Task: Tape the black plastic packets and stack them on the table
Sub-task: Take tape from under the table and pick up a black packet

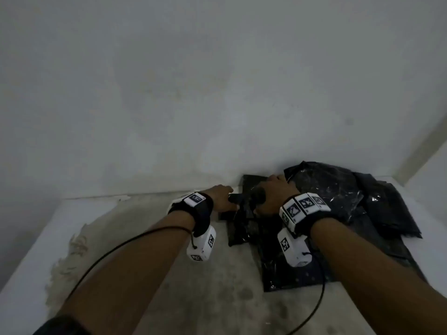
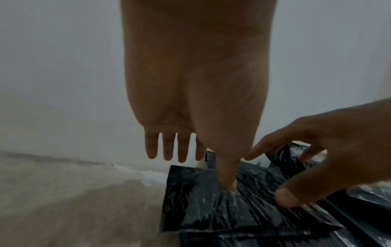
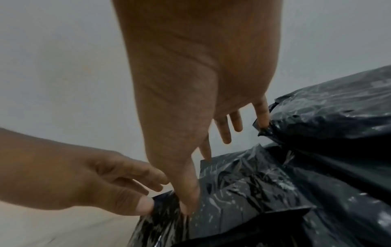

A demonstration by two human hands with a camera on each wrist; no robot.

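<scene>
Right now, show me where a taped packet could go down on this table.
Bare table lies left of the black packets, between the left hand and the near edge, bordered by the wall behind. The right side is crowded: packets overlap into the corner, with the right hand pressing on them.

Bare forearms, no sleeves past the elbow; a dark sleeve edge (image 1: 60,325) at the lower left corner of the head view. Black strap (image 1: 202,210) around the left wrist, topped by a white block with a black-and-white square marker (image 1: 195,198). White camera housing (image 1: 202,245) under that wrist, marked with two more square codes. Thin black cable (image 1: 116,247) looping back along the left forearm. Right wrist banded in black, with a row of white marker tiles (image 1: 305,204). White housing (image 1: 294,250) beneath it, one square code on its side, black cable (image 1: 314,308) curving below.
</scene>
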